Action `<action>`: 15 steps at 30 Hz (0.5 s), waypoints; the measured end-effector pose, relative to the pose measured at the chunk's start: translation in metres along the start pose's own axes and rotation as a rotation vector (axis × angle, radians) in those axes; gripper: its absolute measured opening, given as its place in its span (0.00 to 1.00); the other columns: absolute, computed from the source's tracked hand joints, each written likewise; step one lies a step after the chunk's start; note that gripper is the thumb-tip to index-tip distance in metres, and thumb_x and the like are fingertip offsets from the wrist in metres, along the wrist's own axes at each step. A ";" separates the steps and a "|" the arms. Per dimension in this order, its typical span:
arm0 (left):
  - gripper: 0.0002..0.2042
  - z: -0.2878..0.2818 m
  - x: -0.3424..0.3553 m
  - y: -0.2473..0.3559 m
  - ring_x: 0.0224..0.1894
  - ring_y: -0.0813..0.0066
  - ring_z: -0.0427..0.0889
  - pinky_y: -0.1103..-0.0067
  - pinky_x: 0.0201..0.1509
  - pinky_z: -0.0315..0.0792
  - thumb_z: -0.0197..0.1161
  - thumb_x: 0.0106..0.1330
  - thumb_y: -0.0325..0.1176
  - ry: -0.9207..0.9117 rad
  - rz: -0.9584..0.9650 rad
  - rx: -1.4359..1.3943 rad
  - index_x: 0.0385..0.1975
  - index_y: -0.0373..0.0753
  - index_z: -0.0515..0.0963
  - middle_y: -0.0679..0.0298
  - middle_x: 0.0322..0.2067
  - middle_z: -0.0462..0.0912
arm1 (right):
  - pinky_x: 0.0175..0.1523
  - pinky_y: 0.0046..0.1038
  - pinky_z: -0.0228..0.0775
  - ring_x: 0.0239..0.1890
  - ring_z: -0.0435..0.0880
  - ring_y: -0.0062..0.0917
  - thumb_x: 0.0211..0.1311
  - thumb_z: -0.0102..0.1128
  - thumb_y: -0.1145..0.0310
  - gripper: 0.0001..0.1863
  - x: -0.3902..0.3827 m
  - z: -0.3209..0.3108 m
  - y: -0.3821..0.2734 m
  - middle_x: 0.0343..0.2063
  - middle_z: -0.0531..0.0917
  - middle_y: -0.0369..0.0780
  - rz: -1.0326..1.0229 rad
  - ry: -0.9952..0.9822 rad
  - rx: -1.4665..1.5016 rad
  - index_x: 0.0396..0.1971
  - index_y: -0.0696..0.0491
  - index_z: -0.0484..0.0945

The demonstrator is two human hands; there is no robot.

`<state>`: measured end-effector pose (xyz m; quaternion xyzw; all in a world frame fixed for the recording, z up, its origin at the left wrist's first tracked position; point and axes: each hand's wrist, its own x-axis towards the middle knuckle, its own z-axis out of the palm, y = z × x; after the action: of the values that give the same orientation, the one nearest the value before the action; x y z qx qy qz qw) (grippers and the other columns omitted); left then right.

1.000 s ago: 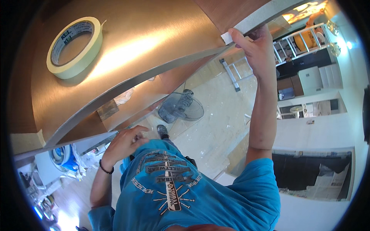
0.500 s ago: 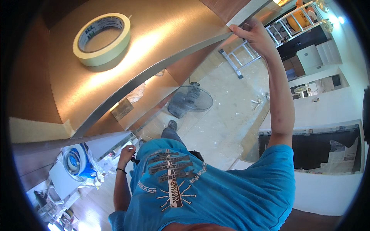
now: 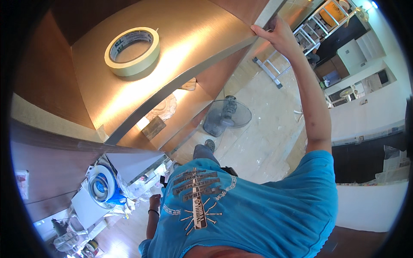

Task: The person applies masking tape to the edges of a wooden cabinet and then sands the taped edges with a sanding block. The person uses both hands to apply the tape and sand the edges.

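Golden-brown shelf (image 3: 202,28) left of the right hand (image 3: 282,38), grey edging (image 3: 265,16) touched by half-bent fingers, grip unclear, arm outstretched, left hand (image 3: 155,201) lowered, contents unclear.

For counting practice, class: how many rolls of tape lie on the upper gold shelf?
1: the pale yellow roll lies on the upper gold shelf, left of the right hand at the shelf's edge. More could lie beyond the picture's edge.

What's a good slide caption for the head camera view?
A roll of pale yellow tape lies on a bronze-coloured shelf while the right hand touches the grey edging.
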<state>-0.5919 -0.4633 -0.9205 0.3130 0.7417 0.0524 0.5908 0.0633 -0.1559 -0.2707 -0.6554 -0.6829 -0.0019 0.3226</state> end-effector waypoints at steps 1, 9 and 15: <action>0.09 0.004 0.003 -0.015 0.17 0.77 0.76 0.72 0.18 0.69 0.64 0.68 0.36 -0.004 -0.052 -0.044 0.35 0.38 0.86 0.67 0.17 0.79 | 0.55 0.33 0.77 0.50 0.85 0.27 0.65 0.71 0.55 0.31 0.003 0.000 -0.006 0.48 0.87 0.46 0.007 -0.029 -0.010 0.56 0.65 0.75; 0.13 0.012 0.009 -0.004 0.25 0.70 0.84 0.74 0.24 0.75 0.62 0.69 0.37 0.040 0.081 -0.234 0.43 0.33 0.83 0.59 0.24 0.85 | 0.48 0.34 0.79 0.41 0.88 0.30 0.64 0.67 0.63 0.27 -0.018 -0.032 0.008 0.42 0.88 0.42 -0.042 -0.081 -0.213 0.61 0.54 0.74; 0.16 0.021 0.022 -0.025 0.35 0.66 0.87 0.70 0.43 0.82 0.65 0.68 0.40 0.052 0.319 -0.015 0.39 0.29 0.85 0.56 0.30 0.88 | 0.40 0.40 0.79 0.33 0.88 0.38 0.63 0.63 0.63 0.25 -0.063 -0.017 -0.056 0.28 0.87 0.37 -0.059 -0.011 -0.475 0.61 0.43 0.74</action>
<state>-0.5851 -0.4781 -0.9566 0.4208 0.6974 0.1591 0.5579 0.0161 -0.2270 -0.2615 -0.6928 -0.6838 -0.1685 0.1554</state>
